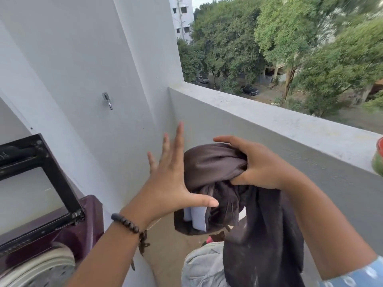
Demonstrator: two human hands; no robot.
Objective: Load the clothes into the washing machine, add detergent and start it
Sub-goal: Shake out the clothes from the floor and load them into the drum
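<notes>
The right hand [257,166] grips a bunched dark brown garment [217,172] at its top, fingers curled into the cloth, so the rest hangs down in front of the balcony wall [269,129]. The left hand [165,183] is spread open just beside the bundle, its thumb touching the fabric's lower left. A pale cloth [196,218] shows within the folds. Lower left stands the maroon washing machine [89,222] with its glass lid [37,183] raised. A grey garment [203,266] lies below the hanging cloth. A beaded bracelet [126,222] circles the left wrist.
</notes>
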